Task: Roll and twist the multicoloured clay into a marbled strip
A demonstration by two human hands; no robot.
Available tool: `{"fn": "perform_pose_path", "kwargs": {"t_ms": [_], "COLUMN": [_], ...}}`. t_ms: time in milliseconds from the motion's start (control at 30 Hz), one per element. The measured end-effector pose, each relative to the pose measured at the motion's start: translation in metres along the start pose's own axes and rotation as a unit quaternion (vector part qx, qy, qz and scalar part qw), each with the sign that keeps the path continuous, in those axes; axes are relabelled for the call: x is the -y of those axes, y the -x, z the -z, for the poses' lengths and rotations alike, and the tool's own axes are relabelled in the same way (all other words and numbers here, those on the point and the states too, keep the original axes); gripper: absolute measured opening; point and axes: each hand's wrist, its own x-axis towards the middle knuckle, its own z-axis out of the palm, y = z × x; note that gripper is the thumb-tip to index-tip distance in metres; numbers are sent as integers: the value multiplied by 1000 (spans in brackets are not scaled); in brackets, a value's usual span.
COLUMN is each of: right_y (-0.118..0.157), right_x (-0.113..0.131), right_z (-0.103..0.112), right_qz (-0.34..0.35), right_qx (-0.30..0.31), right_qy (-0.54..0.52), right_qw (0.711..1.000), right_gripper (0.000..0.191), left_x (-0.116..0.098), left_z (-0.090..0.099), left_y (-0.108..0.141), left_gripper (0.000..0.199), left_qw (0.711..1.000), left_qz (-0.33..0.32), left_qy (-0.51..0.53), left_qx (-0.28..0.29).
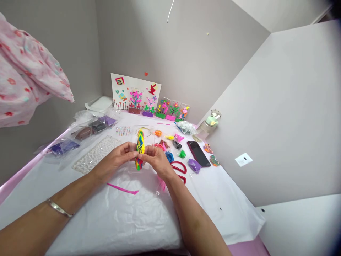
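Observation:
A marbled strip of clay (140, 142) in yellow, blue, green and red stands lengthwise between my hands, over a clear tray (150, 132). My left hand (117, 156) pinches it from the left, thumb and fingers near its middle. From the right, my right hand (156, 160) pinches it at about the same height. The thumbs nearly meet on the strip. Just right of my right hand are red-handled scissors (179, 167), partly hidden by that hand, and a blue clay lump (169, 156).
Clay lumps, a purple one (194, 165) among them, and a phone (198, 153) lie to the right, with a bottle (206, 128) behind. A textured sheet (93, 154) and bagged clay (84, 133) lie left. Decorated panels (163, 107) lean at the back. A pink strip (123, 188) lies in front.

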Motion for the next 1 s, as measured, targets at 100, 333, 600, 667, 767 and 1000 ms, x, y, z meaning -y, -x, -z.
{"fn": "perform_pose_path", "kwargs": {"t_ms": [100,333,600,667,767,1000], "right_y": [2,-2,-2,-2,-3,-1], "right_x": [0,-4,-4,-5,-5,-2], "right_z": [-4,1,-4,-5,-4,-1], "right_qz": [-7,17,35,36,30,9], "right_qx": [28,-17,-49,-62,-72,-45], "right_qy": [6,11,7,5,8,16], "right_qw": [1000,1000,998,997,997,999], "right_gripper": [43,47,49,49,46,45], "left_x": [0,3,5,8,10,3], "left_z": [3,5,-3,-5,-5,4], "left_y": [-1,-4,-3,-3,-4,-5], "left_gripper": [41,37,46,47,49,44], "left_qw": [1000,999,999,999,998,997], "left_qz": [5,8,9,1,-10,-11], "left_qy": [7,-6,10,7,4,0], "left_qx": [-21,-32,-40,-50,-58,-74]}}
